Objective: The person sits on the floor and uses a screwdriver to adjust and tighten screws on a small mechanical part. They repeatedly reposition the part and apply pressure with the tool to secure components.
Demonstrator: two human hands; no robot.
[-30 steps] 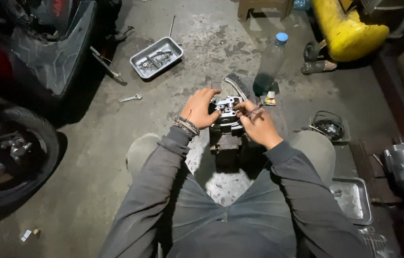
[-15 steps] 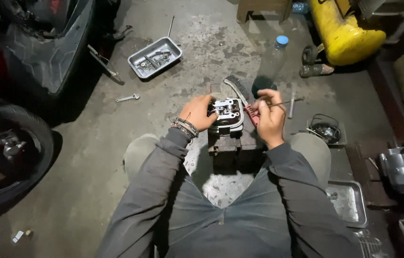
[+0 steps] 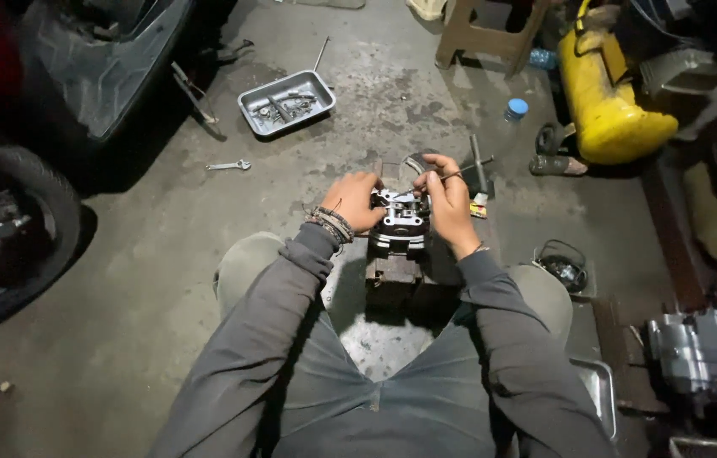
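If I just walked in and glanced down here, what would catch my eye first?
Most likely the metal engine part at the centre, resting on a dark block, with the left hand steadying its side and the right hand holding a thin tool over it. Next, the bright yellow tank at upper right, and the metal tray of small parts on the concrete floor beyond.

engine part: dull cast metal; tray: shiny metal; floor: rough concrete
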